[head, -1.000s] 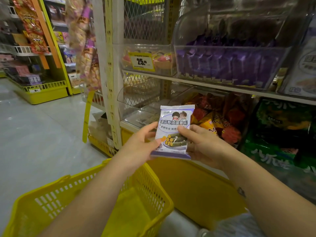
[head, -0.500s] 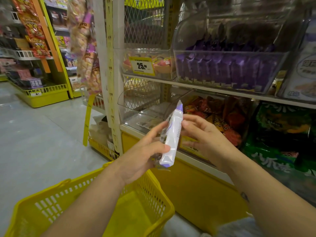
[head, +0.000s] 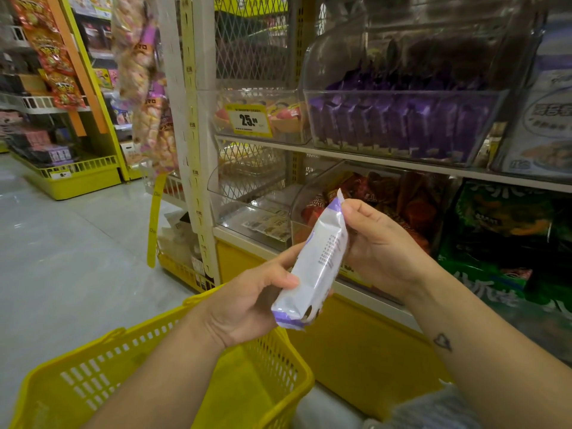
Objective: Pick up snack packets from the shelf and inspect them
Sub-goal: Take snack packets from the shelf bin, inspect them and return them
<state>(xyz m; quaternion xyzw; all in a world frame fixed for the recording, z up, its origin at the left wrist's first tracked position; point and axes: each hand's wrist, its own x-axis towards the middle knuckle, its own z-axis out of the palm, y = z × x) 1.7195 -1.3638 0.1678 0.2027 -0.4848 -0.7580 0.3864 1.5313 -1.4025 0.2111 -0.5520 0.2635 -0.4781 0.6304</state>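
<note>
Now, reading the back of the pack

Your left hand curls round the lower end of the white-and-purple snack packet, thumb on its edge. Your right hand pinches it near the top seal. Held so, the packet tilts with its printed back toward you, likely for reading. It hangs above the yellow basket, before the clear shelf bin.

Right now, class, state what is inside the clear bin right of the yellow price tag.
Purple packets stand upright in a row inside the clear bin; whatever lies behind that front row is hidden.
</note>
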